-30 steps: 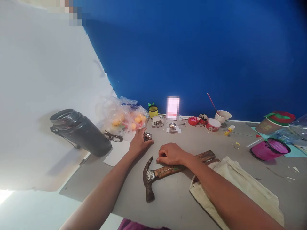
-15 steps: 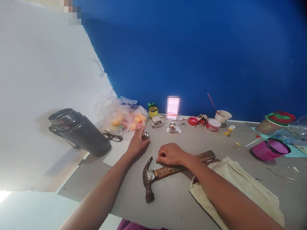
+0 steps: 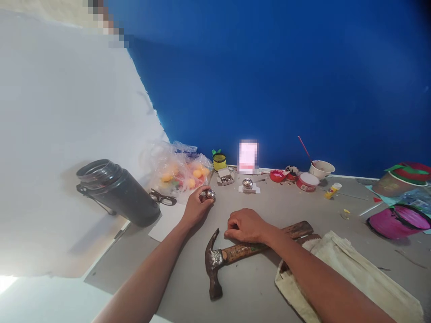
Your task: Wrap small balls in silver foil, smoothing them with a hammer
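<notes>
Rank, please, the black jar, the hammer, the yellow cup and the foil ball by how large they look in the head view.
1. black jar: bulkiest, but unsure against the next, which is longer and nearer the camera.
2. hammer
3. yellow cup
4. foil ball, pinched in the left hand

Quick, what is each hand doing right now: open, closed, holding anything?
Left hand: closed on a small silver ball, pinched at the fingertips.
Right hand: curled over the hammer handle; whether it grips cannot be told.
</notes>
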Demonstrator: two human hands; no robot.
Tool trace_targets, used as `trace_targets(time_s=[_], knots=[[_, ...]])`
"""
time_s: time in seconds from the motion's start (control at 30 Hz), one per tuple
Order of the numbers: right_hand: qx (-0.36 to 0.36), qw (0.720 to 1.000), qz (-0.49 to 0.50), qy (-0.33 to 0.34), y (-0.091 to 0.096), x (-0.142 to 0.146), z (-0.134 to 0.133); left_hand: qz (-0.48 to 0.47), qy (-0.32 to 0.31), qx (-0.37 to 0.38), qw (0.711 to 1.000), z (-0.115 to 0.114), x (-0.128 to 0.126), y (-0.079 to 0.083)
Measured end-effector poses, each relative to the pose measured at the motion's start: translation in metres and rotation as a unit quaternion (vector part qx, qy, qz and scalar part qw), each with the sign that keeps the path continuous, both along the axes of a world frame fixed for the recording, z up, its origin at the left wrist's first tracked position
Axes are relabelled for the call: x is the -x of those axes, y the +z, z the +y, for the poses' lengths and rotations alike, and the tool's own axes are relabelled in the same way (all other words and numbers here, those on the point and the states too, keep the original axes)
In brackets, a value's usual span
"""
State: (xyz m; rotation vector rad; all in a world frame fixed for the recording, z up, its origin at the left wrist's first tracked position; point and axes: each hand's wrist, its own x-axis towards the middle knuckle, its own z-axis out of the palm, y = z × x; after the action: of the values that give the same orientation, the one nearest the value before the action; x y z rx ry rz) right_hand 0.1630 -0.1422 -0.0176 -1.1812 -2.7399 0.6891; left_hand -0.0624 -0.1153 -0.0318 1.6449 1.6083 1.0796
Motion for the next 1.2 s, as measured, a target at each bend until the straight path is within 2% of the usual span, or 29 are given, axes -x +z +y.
trace_targets(time_s=[0.1, 0.23, 0.47, 0.57, 0.7, 1.2], knots=[[0.0, 1.0, 0.002, 0.001, 0.0, 0.0, 0.0, 0.007, -0.024, 0.0, 1.0, 0.0, 0.0, -0.001], [0.008, 1.0, 0.012, -0.001, 0.0, 0.0, 0.0, 0.075, -0.046, 0.01, 0.996, 0.0, 0.002, -0.003], [0.01, 1.0, 0.005, -0.002, 0.0, 0.0, 0.0, 0.128, 0.026, -0.012, 0.991, -0.001, -0.004, -0.006], [0.011, 1.0, 0.005, 0.0, 0.001, 0.0, 0.0, 0.138, 0.027, -0.021, 0.99, 0.0, -0.005, -0.009], [0.013, 1.0, 0.013, 0.003, 0.001, 0.0, 0.0, 0.141, -0.011, -0.056, 0.988, 0.001, -0.003, -0.011], [0.058, 0.995, 0.083, -0.023, -0.007, -0.002, 0.006, 0.107, -0.044, -0.044, 0.992, 0.0, -0.001, -0.012]])
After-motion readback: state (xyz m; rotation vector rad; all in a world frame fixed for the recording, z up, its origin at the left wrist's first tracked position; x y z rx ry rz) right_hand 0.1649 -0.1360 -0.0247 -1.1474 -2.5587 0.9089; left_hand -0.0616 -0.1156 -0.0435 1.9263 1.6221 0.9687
